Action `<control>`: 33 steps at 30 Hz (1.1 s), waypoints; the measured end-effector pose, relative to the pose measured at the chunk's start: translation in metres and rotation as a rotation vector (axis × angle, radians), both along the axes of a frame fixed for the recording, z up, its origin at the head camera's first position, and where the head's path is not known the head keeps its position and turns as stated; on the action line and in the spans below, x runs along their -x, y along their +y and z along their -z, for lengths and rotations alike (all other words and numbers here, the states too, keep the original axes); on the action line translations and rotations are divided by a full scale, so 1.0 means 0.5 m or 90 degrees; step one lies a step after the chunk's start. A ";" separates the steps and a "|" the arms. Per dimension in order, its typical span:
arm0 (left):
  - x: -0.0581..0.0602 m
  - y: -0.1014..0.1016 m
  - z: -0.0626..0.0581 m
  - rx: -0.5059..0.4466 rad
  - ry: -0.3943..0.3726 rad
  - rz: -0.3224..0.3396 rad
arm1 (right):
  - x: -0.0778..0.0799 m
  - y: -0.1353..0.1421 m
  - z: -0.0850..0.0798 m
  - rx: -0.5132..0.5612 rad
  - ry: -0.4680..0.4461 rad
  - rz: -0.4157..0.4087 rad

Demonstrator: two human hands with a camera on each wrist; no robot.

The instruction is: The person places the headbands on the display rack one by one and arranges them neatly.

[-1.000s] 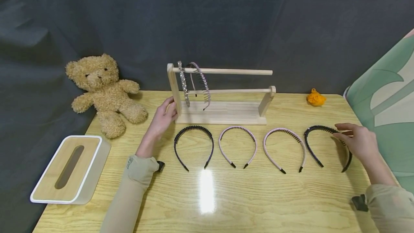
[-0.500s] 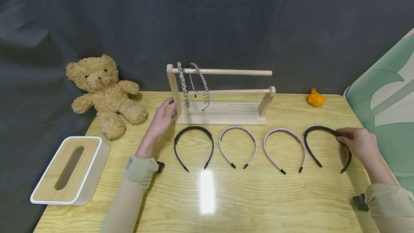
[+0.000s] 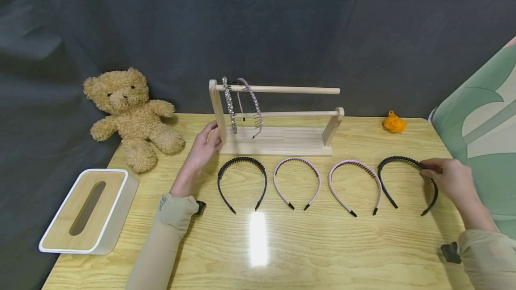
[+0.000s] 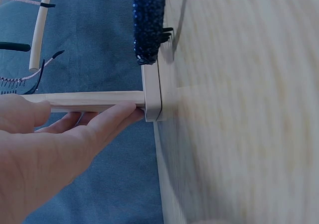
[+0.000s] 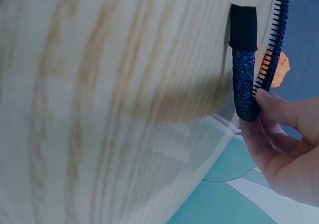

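Note:
My right hand (image 3: pixel 453 181) pinches the right side of a dark glittery headband (image 3: pixel 397 159) at the row's right end. In the right wrist view, thumb and fingers close on its toothed band (image 5: pixel 244 84). My left hand (image 3: pixel 203 146) holds the left upright (image 3: pixel 218 113) of a wooden headband rack (image 3: pixel 278 147); in the left wrist view the thumb lies on one side of the post (image 4: pixel 99 99) and the fingers on the other. A silver rhinestone headband (image 3: pixel 230 106) and a lilac headband (image 3: pixel 255 100) hang from the rack's upper rod (image 3: pixel 298 89).
Left of the held headband lie a pink headband (image 3: pixel 331 178), another pink headband (image 3: pixel 275 178) and a dark headband (image 3: pixel 242 160). A teddy bear (image 3: pixel 135 120) sits at back left, behind a tissue box (image 3: pixel 113 218). An orange mesh ball (image 3: pixel 394 123) lies at back right.
My right hand has closed its fingers on the dark headband and shifted it slightly leftward, its ends moving most. The left hand stays at the rack.

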State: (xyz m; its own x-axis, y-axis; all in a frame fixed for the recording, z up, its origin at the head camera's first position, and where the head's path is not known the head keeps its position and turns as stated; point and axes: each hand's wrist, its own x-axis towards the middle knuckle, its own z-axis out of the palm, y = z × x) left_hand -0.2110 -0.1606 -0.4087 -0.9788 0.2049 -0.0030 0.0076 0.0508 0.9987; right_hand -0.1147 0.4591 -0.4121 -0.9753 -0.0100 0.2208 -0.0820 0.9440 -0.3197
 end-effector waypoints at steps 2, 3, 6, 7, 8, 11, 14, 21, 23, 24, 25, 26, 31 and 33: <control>0.000 0.000 0.000 0.001 0.000 0.001 | -0.002 0.000 -0.002 0.001 -0.001 0.000; 0.000 0.001 -0.001 0.002 0.000 0.002 | -0.003 0.000 -0.003 0.003 -0.003 0.001; 0.000 0.002 -0.001 0.004 0.001 0.002 | -0.006 0.002 -0.006 0.010 -0.011 0.007; 0.000 0.002 -0.001 0.004 0.002 0.003 | -0.007 0.002 -0.007 0.012 -0.012 0.009; 0.000 0.003 -0.001 0.003 0.002 0.003 | -0.008 0.003 -0.008 0.015 -0.011 0.009; 0.001 0.003 -0.001 0.002 0.002 0.002 | -0.010 0.005 -0.011 0.023 -0.009 0.010; 0.002 0.004 -0.001 0.003 0.002 0.000 | -0.012 0.004 -0.016 0.026 -0.006 0.006; 0.001 0.003 0.000 0.002 -0.001 -0.002 | -0.017 0.001 -0.030 0.028 0.002 0.008; 0.000 0.002 -0.001 0.006 -0.004 -0.004 | -0.018 -0.001 -0.032 0.029 0.005 0.013; -0.001 0.002 -0.002 0.008 -0.005 -0.005 | -0.019 -0.002 -0.033 0.031 0.006 0.017; -0.001 0.002 -0.003 0.009 -0.005 -0.004 | -0.019 -0.003 -0.034 0.032 0.009 0.019; -0.001 0.002 -0.003 0.010 -0.005 -0.003 | -0.019 -0.004 -0.035 0.034 0.009 0.023; -0.001 0.003 -0.004 0.008 -0.002 -0.001 | -0.021 -0.011 -0.042 0.041 0.022 0.028; -0.001 0.004 -0.004 0.006 -0.002 -0.001 | -0.022 -0.013 -0.046 0.043 0.025 0.029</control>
